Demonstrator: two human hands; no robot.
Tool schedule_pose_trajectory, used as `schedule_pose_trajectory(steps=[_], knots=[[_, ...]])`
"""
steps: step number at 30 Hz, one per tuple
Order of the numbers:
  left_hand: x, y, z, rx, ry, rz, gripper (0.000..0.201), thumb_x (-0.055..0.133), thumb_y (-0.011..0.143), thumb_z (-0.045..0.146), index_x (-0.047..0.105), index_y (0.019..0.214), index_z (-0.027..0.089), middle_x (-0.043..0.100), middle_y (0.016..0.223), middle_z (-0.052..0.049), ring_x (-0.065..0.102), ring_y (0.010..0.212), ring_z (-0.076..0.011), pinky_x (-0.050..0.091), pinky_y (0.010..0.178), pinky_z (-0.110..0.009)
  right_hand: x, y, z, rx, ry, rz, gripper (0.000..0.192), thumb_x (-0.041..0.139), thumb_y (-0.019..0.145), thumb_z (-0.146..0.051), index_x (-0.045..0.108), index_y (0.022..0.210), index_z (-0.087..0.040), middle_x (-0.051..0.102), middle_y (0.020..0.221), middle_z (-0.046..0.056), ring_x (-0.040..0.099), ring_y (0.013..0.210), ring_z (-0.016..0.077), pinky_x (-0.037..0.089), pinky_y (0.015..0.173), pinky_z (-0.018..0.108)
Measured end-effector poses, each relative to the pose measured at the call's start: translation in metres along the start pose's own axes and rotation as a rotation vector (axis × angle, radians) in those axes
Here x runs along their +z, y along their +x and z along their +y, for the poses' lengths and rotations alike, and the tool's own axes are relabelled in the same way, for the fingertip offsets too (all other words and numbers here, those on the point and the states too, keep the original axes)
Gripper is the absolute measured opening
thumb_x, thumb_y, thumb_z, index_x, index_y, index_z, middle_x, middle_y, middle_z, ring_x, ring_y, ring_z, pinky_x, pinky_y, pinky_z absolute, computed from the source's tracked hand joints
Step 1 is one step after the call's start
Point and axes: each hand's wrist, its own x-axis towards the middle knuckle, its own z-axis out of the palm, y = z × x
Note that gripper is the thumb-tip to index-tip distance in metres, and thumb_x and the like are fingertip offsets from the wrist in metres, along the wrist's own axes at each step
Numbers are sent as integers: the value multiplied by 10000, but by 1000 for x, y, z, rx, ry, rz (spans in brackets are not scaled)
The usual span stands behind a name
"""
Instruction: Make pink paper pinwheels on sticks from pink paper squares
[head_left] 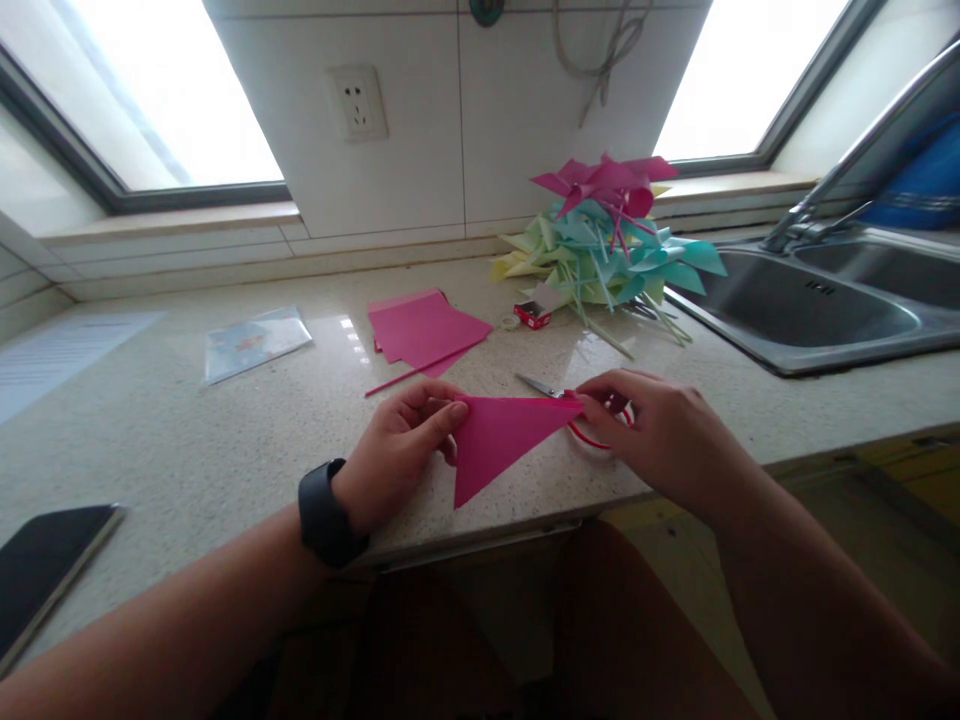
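Between my two hands is a sheet of pink paper (pixel 499 435), folded to a triangle and held above the counter's front edge. My left hand (pixel 409 430) pinches its left corner between thumb and fingers. The narrow right tip is gripped by my right hand (pixel 637 415). Scissors (pixel 592 440) with red-and-white handles lie on the counter under my right hand, partly hidden by it, blades pointing left. Behind the folded sheet rests a stack of pink paper (pixel 427 328), with a thin pink stick (pixel 405 378) along its front edge.
Paper pinwheels (pixel 607 235) in pink, blue, green and yellow are piled by the wall. A small red box (pixel 532 312) and a tape roll (pixel 510 322) lie before them. A sink (pixel 810 300) is at right; a clear packet (pixel 259 345) and a phone (pixel 52 570) at left.
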Motion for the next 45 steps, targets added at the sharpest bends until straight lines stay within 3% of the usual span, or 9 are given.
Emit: schedule_pose_trajectory(steps=[4,6,14,22,26,30,34,40,45], knots=[[1,0,0,31,-36,16,206,789,836,327,654,903,187,665,755,36,611,556,-78,532,514,-182,19,-19,-24,59,621,-36,292,627,918,-417,617,1137,-226,713,1034,86,664,876,218,532,739,355],[2,-1,1,43,-43,1,191,780,847,314,653,904,183,684,796,28,639,599,-82,563,548,-184,32,-21,-34,87,779,-20,355,683,884,-431,578,1150,-221,703,1060,92,670,911,217,549,766,362],[2,-2,4,-37,-33,-43,216,772,852,316,621,915,176,700,815,14,690,679,-115,611,625,-229,55,1,-45,166,973,-127,228,738,831,-409,695,909,-199,751,864,44,689,761,182,554,714,335],[0,0,3,12,309,-18,198,693,893,325,567,907,173,613,712,20,541,545,-96,457,485,-200,60,-1,-31,179,853,-62,334,724,846,-369,600,1114,-214,719,762,2,656,676,174,495,623,304],[-9,-2,9,375,916,-77,243,672,887,259,646,1126,223,618,1053,-72,599,915,-204,533,763,-346,55,-4,-33,100,617,-83,276,647,901,-298,646,1163,-212,729,803,16,657,709,180,480,651,309],[-15,-2,13,599,1211,-331,264,645,903,218,716,1151,273,607,1300,-108,536,1188,-287,444,1022,-498,47,-1,-38,34,325,-125,283,595,926,-266,721,1168,-194,763,882,78,695,774,224,507,708,352],[-13,0,13,528,1162,-480,228,605,933,204,728,1119,251,708,1166,-91,582,1165,-269,440,1040,-479,39,-1,-41,-48,87,-56,226,610,905,-202,746,1080,-151,751,1017,144,702,902,288,528,804,425],[-7,-1,11,452,1206,-439,178,537,982,229,688,1070,198,660,1142,-100,597,1107,-245,465,1025,-459,51,-39,-64,-362,3,1,364,541,954,-233,656,1284,-132,673,1328,145,628,1189,304,491,1020,483],[-6,-3,8,386,1326,-402,329,489,1019,284,583,1312,170,604,1321,-127,561,1243,-240,437,1108,-425,76,-64,-65,-379,-140,-55,647,557,952,-411,470,1480,-49,465,1540,188,467,1414,328,408,1145,500]])
